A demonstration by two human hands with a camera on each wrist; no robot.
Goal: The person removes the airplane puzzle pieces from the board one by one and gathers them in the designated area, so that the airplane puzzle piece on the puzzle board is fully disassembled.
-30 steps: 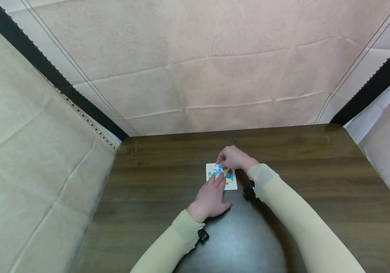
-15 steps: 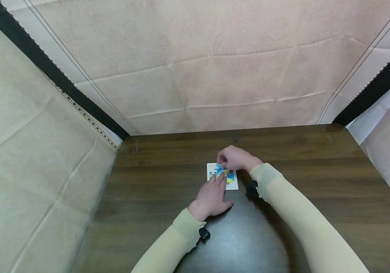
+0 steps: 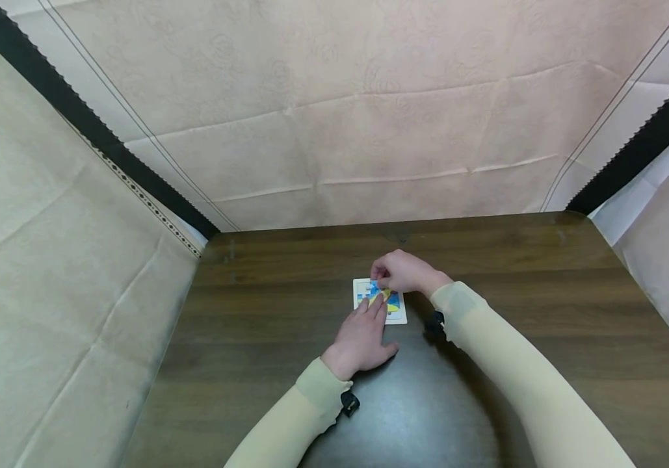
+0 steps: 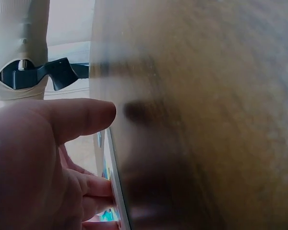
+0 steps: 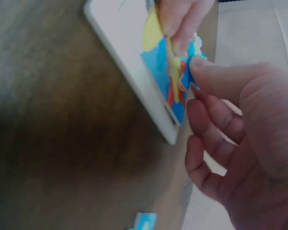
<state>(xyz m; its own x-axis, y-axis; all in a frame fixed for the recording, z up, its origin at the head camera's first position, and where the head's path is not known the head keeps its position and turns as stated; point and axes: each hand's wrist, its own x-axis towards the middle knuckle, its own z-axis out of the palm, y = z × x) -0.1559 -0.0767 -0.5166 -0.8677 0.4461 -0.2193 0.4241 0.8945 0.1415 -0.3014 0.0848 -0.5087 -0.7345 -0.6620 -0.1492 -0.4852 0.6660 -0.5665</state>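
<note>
A white-framed picture puzzle [image 3: 396,320] lies flat on the table, its coloured pieces partly covered by both hands. My left hand [image 3: 362,342] rests its extended fingertips on the picture, with the thumb spread out to the side. At the puzzle's upper edge is my right hand [image 3: 406,270]. In the right wrist view, the right hand [image 5: 249,115] pinches a blue piece [image 5: 186,78] between thumb and forefinger, over the picture beside the left fingertips. The left wrist view shows the left hand [image 4: 43,148] by the frame's thin edge [image 4: 116,177].
A small light-blue piece [image 5: 145,221] lies on the wooden table near the bottom of the right wrist view. Pale cloth hangs [image 3: 334,117] behind the table and at both sides. Each wrist carries a black device, the left one [image 3: 349,403] just below the cuff.
My right wrist has shifted slightly to the right, its fingers staying at the puzzle's upper edge. The left hand holds its place on the picture.
</note>
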